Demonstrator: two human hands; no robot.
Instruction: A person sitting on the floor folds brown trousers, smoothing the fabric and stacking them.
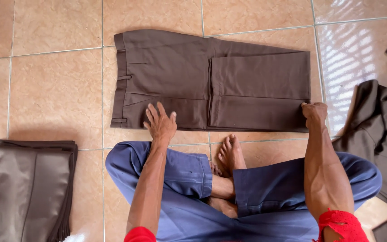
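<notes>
The tiled floor carries everything here: glossy peach ceramic squares with pale grout lines, hard and smooth, with window glare on the right.

The brown trousers lie flat on the tiles directly in front of my crossed legs, waistband to the left, legs folded back once so the hems sit near the middle. The cloth is a matte woven twill with pressed creases and belt loops. I judge it light, soft and limp: it will sag wherever it is unsupported and will slide easily on glazed tile. The best holds look to be the doubled fold edge on the right and the stiffer waistband on the left; lifting from both together should keep the layers aligned.

A loose heap of dark brown garments lies to my right, crumpled. A stack of folded grey-brown trousers sits to my left, edges squared.

My blue trousers cover my crossed legs, bare feet between.

My left hand rests flat, fingers spread wide, pressing the near edge below the waistband. My right hand is closed, pinching the near corner of the fold.
</notes>
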